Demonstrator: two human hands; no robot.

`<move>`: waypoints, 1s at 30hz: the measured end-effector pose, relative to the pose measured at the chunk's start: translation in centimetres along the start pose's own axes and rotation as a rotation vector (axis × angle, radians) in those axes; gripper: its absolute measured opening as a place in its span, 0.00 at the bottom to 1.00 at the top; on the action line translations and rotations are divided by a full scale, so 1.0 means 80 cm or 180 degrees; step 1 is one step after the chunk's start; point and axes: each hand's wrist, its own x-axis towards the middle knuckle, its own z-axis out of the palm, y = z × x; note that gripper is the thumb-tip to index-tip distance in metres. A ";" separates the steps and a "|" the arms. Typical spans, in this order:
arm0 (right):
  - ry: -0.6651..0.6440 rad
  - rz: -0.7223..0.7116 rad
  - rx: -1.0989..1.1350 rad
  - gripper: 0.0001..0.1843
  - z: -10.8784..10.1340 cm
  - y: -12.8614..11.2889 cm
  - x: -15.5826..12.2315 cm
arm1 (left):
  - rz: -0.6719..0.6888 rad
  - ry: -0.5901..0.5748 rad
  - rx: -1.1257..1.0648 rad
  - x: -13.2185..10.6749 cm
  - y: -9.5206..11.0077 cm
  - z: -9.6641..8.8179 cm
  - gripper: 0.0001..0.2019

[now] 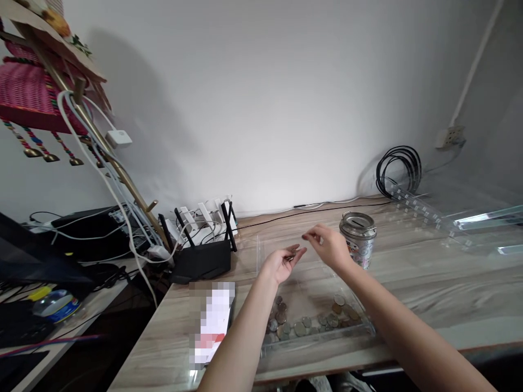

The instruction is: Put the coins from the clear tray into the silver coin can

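My left hand (281,265) is palm up over the clear plastic tray (314,342), its fingers curled around a few coins (292,252). Just to its right, my right hand (330,246) pinches a small dark coin (305,237) between thumb and fingertips. Several loose coins (300,328) lie below the hands, along the near side and left part of the tray; my left forearm hides some of them. Close behind my right wrist stands a metal tin (358,239) with a slot in its lid and a wire handle.
A phone (212,326) with a blurred screen lies left of the tray. Black and white routers (204,258) stand behind it. At the back right are a coiled black cable (398,169) and a clear plastic panel (433,220). A bottle (57,305) rests on the left desk.
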 end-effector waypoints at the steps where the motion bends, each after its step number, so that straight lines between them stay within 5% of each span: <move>1: 0.0233 0.0100 -0.0159 0.16 -0.013 0.006 0.003 | 0.0012 0.0036 0.0042 -0.001 0.000 0.000 0.13; 5: 0.1093 0.0805 -0.0988 0.18 -0.067 0.044 0.011 | 0.0080 0.0241 0.0135 -0.004 0.004 0.002 0.11; 10: 0.0537 0.1584 -0.1320 0.17 -0.094 0.089 0.014 | 0.0064 0.0229 0.0355 -0.005 0.008 0.006 0.07; 19: 0.0688 0.1330 -0.1536 0.15 -0.085 0.096 0.017 | 0.0027 -0.0347 0.1037 -0.004 0.004 0.000 0.10; 25: 0.0471 0.1346 -0.1569 0.15 -0.086 0.098 0.016 | 0.0244 -0.0355 0.1374 -0.006 0.000 0.002 0.14; 30: 0.0999 0.0807 -0.1096 0.17 -0.069 0.066 0.015 | 0.0366 -0.0348 0.1647 -0.010 -0.002 0.006 0.13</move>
